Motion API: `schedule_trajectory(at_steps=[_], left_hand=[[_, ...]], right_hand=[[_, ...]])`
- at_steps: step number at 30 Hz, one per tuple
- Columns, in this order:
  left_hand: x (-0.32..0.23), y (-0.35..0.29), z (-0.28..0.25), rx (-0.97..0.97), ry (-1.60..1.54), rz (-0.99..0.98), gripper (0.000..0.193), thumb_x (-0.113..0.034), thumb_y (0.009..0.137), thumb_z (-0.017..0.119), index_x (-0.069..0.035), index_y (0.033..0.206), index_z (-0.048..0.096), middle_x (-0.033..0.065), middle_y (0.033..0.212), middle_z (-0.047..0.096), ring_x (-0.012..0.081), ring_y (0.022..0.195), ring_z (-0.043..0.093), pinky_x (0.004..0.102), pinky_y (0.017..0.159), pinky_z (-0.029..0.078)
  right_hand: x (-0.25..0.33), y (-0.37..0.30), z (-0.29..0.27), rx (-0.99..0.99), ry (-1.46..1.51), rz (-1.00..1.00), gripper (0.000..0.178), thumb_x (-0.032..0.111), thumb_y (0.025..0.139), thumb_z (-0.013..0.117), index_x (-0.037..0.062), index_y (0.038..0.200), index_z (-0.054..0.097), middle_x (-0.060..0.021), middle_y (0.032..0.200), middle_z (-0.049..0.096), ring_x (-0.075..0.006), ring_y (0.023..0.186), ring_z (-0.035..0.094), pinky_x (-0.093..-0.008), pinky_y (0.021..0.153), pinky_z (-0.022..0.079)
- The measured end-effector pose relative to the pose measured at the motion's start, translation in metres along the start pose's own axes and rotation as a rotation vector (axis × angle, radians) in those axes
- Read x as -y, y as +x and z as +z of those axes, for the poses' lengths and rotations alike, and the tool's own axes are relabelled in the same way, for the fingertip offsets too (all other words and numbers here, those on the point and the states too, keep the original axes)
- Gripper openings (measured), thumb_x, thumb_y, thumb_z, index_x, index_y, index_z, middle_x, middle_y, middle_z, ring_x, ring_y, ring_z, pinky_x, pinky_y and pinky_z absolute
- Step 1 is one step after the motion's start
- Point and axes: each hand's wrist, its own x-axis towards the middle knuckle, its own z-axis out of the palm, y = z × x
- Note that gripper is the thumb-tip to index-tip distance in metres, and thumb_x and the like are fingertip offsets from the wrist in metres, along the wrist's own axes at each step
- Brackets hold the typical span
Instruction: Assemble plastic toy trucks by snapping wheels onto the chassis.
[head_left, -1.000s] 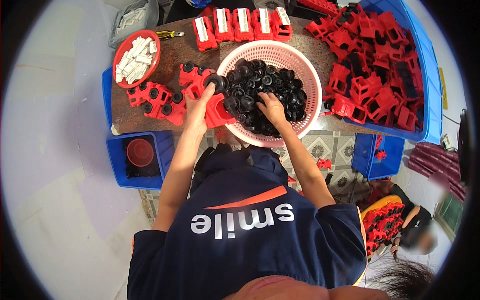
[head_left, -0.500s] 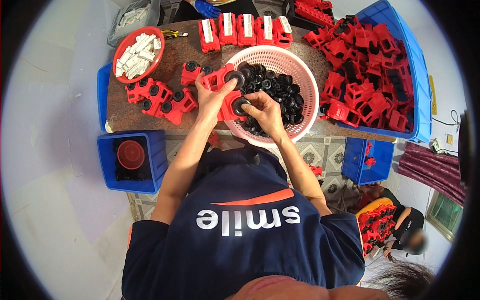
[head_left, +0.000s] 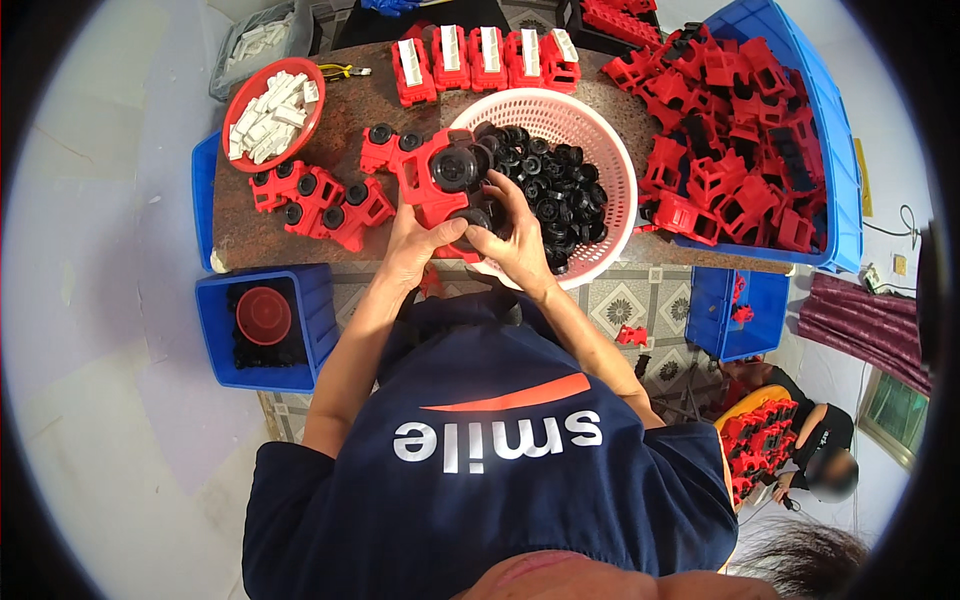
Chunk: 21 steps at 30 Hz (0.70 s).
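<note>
Between my two hands is a red toy truck [head_left: 421,181] with black wheels [head_left: 456,169], raised over the near left rim of the pink basket. My left hand [head_left: 418,243] grips its near end, the thumb lying by a lower wheel. My right hand [head_left: 513,238] is closed around the other side, its thumb close to that same wheel and its fingers behind the body. Just beyond, the pink perforated basket [head_left: 612,150] holds a heap of loose black wheels [head_left: 556,190]. Parts of the truck are hidden behind my fingers.
Left on the table lie wheeled red trucks [head_left: 318,200], a red bowl [head_left: 318,125] of white pieces and yellow-handled pliers [head_left: 343,71]. Several trucks with white tops [head_left: 450,60] line the far edge. A blue crate [head_left: 845,190] of red bodies stands right. Another person [head_left: 825,440] sits lower right.
The truck has turned in my hands, so a big wheel now faces up. My right hand has moved from the lower wheel's face to the truck's side. My left hand has shifted down.
</note>
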Motion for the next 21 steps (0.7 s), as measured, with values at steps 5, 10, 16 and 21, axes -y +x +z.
schedule_trajectory(at_steps=[5, 10, 16, 21], left_hand=[[0.021, 0.000, -0.007, -0.072, -0.051, -0.005, 0.094, -0.018, 0.069, 0.085, -0.008, 0.145, 0.031, 0.0082, 0.135, 0.048, 0.0194, 0.126, 0.048, 0.0365, 0.106, 0.039], [0.005, -0.039, -0.045, -0.414, -0.124, 0.094, 0.093, -0.011, 0.073, 0.081, -0.009, 0.147, 0.026, 0.0072, 0.131, 0.051, 0.0212, 0.121, 0.051, 0.0392, 0.104, 0.042], [0.000, -0.055, -0.267, -1.235, 0.037, 0.404, 0.127, -0.010, 0.072, 0.084, -0.014, 0.152, -0.013, 0.0136, 0.147, 0.034, 0.0254, 0.124, 0.050, 0.0409, 0.105, 0.043], [0.031, -0.014, -0.377, -1.375, -0.141, 0.299, 0.132, -0.011, 0.069, 0.087, -0.014, 0.151, -0.017, 0.0161, 0.142, 0.041, 0.0304, 0.118, 0.055, 0.0488, 0.094, 0.054]], right_hand=[[0.007, 0.001, -0.007, 0.072, -0.036, 0.008, 0.069, 0.019, 0.077, 0.070, 0.0030, 0.139, 0.044, -0.0175, 0.122, 0.060, -0.0239, 0.112, 0.057, -0.0347, 0.098, 0.044], [-0.020, 0.043, -0.201, -0.437, 0.383, 0.137, 0.031, 0.024, 0.096, 0.051, -0.0033, 0.099, 0.065, -0.0141, 0.094, 0.067, -0.0247, 0.082, 0.063, -0.0373, 0.075, 0.052], [0.066, -0.037, -0.320, -1.371, 0.098, -0.530, 0.024, 0.002, 0.087, 0.060, -0.0091, 0.108, 0.054, -0.0212, 0.096, 0.065, -0.0276, 0.080, 0.064, -0.0339, 0.072, 0.058], [0.022, -0.077, -0.263, -1.093, 0.258, -0.372, 0.036, -0.001, 0.090, 0.060, -0.0055, 0.123, 0.046, -0.0200, 0.102, 0.066, -0.0220, 0.078, 0.064, -0.0282, 0.063, 0.052]])
